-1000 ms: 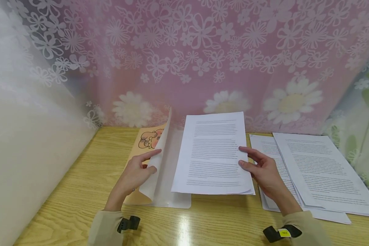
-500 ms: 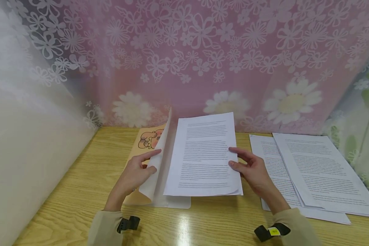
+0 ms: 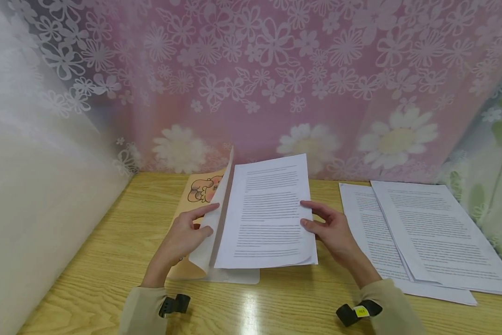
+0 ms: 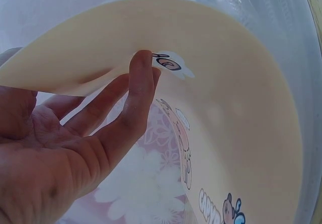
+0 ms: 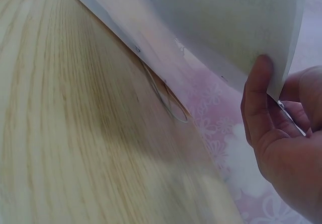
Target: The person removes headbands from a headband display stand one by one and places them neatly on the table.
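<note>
My left hand [image 3: 186,237] pinches the raised front cover [image 3: 206,188] of a folder, pale orange with cartoon animals outside. Seen from the left wrist, this cover [image 4: 251,108] curves over the fingers. My right hand [image 3: 336,232] holds a few printed sheets [image 3: 267,214] by their right edge, thumb on top and fingers underneath. Those sheets tilt above the folder's pale back panel [image 3: 242,277], hiding most of it, with their left edge close to the lifted cover. In the right wrist view the sheets' underside [image 5: 226,22] shows between thumb and fingers.
Two overlapping piles of printed paper [image 3: 443,232] lie on the wooden table [image 3: 100,260] at the right. A flowered curtain [image 3: 259,93] hangs behind the table. Near the table's edge a thin pale loop [image 5: 173,110] shows in the right wrist view.
My right hand has carried the sheets leftward, over the folder's back panel and up to the raised cover. The left hand and the cover have stayed where they were.
</note>
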Action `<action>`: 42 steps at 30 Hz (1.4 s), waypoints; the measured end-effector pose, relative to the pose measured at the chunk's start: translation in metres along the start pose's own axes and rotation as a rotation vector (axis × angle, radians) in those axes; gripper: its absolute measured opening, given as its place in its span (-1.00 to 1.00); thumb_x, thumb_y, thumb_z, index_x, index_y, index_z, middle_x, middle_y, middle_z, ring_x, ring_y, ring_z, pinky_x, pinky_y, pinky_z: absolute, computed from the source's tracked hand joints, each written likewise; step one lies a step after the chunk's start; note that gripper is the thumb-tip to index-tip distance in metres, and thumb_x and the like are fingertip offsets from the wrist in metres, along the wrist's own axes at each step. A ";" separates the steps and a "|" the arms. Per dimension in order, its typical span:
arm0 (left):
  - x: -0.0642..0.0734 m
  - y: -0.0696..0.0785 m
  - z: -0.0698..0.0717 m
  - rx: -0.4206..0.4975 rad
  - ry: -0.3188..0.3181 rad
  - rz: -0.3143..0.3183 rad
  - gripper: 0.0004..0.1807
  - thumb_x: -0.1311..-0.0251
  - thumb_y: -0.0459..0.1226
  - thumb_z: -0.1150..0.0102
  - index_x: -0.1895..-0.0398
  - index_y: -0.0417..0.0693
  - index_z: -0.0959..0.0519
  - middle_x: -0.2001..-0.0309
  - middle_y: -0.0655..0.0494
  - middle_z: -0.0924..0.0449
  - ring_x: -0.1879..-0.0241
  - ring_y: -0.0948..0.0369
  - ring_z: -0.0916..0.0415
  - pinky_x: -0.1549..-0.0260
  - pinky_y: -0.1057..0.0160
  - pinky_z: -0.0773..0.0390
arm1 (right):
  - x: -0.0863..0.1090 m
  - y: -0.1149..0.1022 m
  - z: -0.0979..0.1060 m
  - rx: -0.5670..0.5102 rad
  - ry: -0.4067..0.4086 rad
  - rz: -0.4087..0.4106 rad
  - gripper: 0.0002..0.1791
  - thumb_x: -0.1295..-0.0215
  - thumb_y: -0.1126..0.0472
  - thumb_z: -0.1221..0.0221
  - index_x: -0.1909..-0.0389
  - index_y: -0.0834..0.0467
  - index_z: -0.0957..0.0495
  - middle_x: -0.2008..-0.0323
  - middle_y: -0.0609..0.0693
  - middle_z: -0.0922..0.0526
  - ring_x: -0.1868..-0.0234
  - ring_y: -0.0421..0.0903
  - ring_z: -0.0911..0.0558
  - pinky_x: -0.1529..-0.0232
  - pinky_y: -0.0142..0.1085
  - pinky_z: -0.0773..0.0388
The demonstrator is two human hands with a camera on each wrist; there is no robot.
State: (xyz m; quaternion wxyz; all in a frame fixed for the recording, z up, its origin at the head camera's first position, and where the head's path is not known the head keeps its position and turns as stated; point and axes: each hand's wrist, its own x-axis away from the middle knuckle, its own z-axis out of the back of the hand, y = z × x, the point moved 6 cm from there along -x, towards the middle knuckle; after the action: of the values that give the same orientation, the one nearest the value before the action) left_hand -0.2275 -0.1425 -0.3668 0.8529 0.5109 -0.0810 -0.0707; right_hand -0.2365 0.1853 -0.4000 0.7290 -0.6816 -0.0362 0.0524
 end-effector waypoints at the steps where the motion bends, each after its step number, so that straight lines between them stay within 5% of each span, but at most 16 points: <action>1: 0.000 0.000 0.000 0.005 0.000 0.000 -0.35 -0.09 -0.40 0.02 -0.27 0.35 -0.39 -0.19 0.12 -0.43 0.56 0.19 -0.37 0.65 0.27 -0.36 | 0.000 0.000 -0.001 0.001 0.001 -0.002 -0.40 -0.19 0.20 -0.25 -0.29 0.10 -0.37 -0.25 0.12 -0.34 0.12 -0.16 -0.66 0.17 -0.30 -0.63; 13: 0.000 0.000 -0.001 0.014 -0.002 0.000 -0.36 -0.11 -0.39 0.01 -0.29 0.31 -0.38 -0.22 0.11 -0.42 0.40 0.13 -0.52 0.53 0.23 -0.47 | -0.006 0.004 -0.011 0.003 -0.007 -0.025 -0.42 -0.19 0.18 -0.26 -0.26 0.04 -0.41 -0.21 0.09 -0.38 0.12 -0.13 -0.66 0.16 -0.29 -0.64; 19: 0.000 0.001 -0.002 0.014 -0.002 0.006 -0.35 -0.10 -0.40 0.02 -0.29 0.32 -0.39 -0.07 0.02 -0.54 0.42 0.14 -0.51 0.59 0.24 -0.43 | -0.009 0.005 -0.016 -0.017 -0.031 -0.023 -0.43 -0.20 0.22 -0.24 -0.27 0.07 -0.39 -0.23 0.13 -0.36 0.13 -0.12 -0.66 0.19 -0.27 -0.64; 42: 0.001 0.001 -0.002 0.029 -0.008 0.011 -0.35 -0.11 -0.40 0.04 -0.30 0.29 -0.38 0.01 -0.04 -0.61 0.45 0.13 -0.57 0.61 0.20 -0.51 | -0.020 0.006 -0.037 -0.028 -0.033 -0.014 -0.45 -0.20 0.28 -0.23 -0.25 0.05 -0.41 -0.22 0.12 -0.41 0.14 -0.09 -0.67 0.23 -0.28 -0.64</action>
State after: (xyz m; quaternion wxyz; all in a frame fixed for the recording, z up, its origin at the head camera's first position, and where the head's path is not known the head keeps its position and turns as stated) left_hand -0.2257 -0.1406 -0.3666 0.8455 0.5224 -0.0880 -0.0669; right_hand -0.2519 0.1461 -0.4081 0.7189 -0.6907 -0.0537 0.0578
